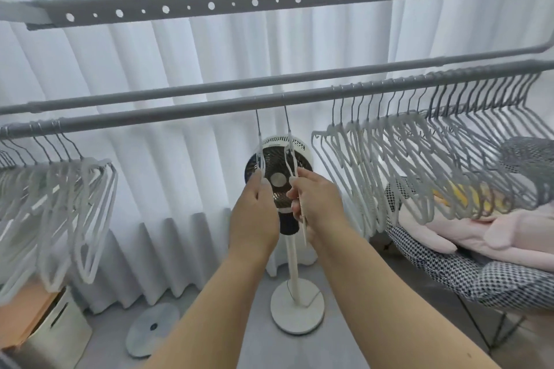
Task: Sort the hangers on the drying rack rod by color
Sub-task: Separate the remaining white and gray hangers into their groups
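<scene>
A grey rod (209,109) of the drying rack crosses the view. Two white hangers hang from its middle, seen edge-on. My left hand (254,213) grips the left hanger (259,156) at its lower part. My right hand (314,204) grips the right hanger (289,153), whose thin edge runs down past my fingers. A bunch of several white hangers (60,219) hangs at the left end. At the right, several pale grey hangers (374,174) hang tilted, with darker grey hangers (494,117) beyond them.
A white standing fan (296,263) stands behind my hands before white curtains (150,159). A second rod (180,90) and perforated rails (224,3) run above. A chair with pink and checked fabric (464,249) is at right; boxes (45,323) and a round base (153,328) lie at lower left.
</scene>
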Demonstrator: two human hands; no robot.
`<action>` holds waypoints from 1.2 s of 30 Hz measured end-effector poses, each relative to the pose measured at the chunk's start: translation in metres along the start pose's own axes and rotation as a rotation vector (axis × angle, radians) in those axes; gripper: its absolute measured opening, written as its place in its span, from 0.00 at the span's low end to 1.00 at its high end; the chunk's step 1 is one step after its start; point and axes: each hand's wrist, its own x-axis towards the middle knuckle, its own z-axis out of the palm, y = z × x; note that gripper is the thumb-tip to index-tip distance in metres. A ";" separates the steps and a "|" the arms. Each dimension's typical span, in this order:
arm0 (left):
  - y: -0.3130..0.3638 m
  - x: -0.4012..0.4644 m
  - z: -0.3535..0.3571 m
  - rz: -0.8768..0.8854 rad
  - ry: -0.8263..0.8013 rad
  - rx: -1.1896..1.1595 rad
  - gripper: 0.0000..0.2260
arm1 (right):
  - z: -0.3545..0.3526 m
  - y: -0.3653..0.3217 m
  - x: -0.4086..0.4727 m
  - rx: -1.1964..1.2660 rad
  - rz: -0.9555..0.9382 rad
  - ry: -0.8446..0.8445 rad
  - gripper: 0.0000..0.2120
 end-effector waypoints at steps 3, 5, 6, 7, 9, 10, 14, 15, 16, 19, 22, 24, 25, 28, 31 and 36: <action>0.006 0.001 0.017 0.020 -0.020 0.016 0.19 | -0.013 -0.008 0.005 -0.006 -0.006 0.016 0.20; 0.010 0.001 0.026 0.029 -0.031 0.039 0.19 | -0.019 -0.012 0.007 -0.015 -0.005 0.021 0.20; 0.012 0.000 0.030 0.036 -0.039 0.042 0.19 | -0.023 -0.015 0.007 -0.019 -0.007 0.024 0.21; 0.014 0.000 0.034 0.041 -0.045 0.042 0.19 | -0.026 -0.017 0.008 -0.023 -0.009 0.029 0.21; 0.017 -0.002 0.041 0.048 -0.058 0.035 0.19 | -0.032 -0.021 0.008 -0.042 -0.015 0.038 0.19; 0.018 -0.003 0.044 0.050 -0.065 0.030 0.19 | -0.035 -0.023 0.008 -0.053 -0.019 0.037 0.17; 0.023 -0.004 0.055 0.056 -0.081 0.050 0.20 | -0.046 -0.030 0.007 -0.087 -0.032 0.016 0.04; 0.023 -0.004 0.058 0.058 -0.080 0.048 0.20 | -0.048 -0.032 0.007 -0.087 -0.030 0.011 0.04; 0.024 -0.004 0.060 0.058 -0.079 0.044 0.19 | -0.050 -0.033 0.008 -0.084 -0.027 0.010 0.04; 0.025 -0.005 0.064 0.055 -0.079 0.043 0.19 | -0.052 -0.034 0.010 -0.064 -0.018 0.005 0.10; 0.025 -0.005 0.068 0.050 -0.074 0.028 0.19 | -0.053 -0.032 0.015 -0.071 -0.016 0.004 0.19; 0.026 -0.005 0.070 0.048 -0.069 0.026 0.19 | -0.053 -0.031 0.017 -0.074 -0.014 0.003 0.22; 0.026 -0.005 0.070 0.049 -0.068 0.028 0.19 | -0.053 -0.031 0.017 -0.074 -0.015 0.001 0.23; 0.026 -0.005 0.071 0.051 -0.068 0.034 0.19 | -0.053 -0.032 0.017 -0.067 -0.015 -0.003 0.23; 0.026 -0.004 0.071 0.053 -0.069 0.038 0.19 | -0.054 -0.031 0.018 -0.057 -0.009 0.001 0.23; 0.026 -0.004 0.072 0.055 -0.079 0.055 0.19 | -0.056 -0.032 0.019 -0.080 -0.016 0.013 0.21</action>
